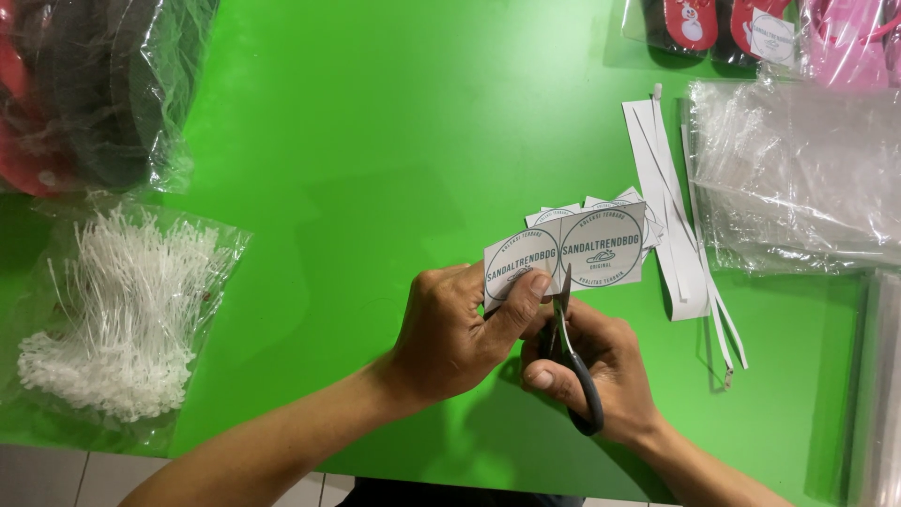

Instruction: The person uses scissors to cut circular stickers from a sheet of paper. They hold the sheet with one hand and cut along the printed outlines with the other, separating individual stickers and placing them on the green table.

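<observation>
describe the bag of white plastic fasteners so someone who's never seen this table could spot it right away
Start at the green table and go to its left edge, below the bagged dark footwear in the far left corner. There lies a clear bag of white plastic fasteners, a bristly tangle of thin white strands. Nothing else looks like it: the other bags hold footwear or are flat and clear.

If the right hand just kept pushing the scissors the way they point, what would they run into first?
The right hand aims the scissors up, away from the person. They already meet the paper strip of two round labels pinched by the left hand; beyond lies the pile of cut labels, probably lower.
</observation>
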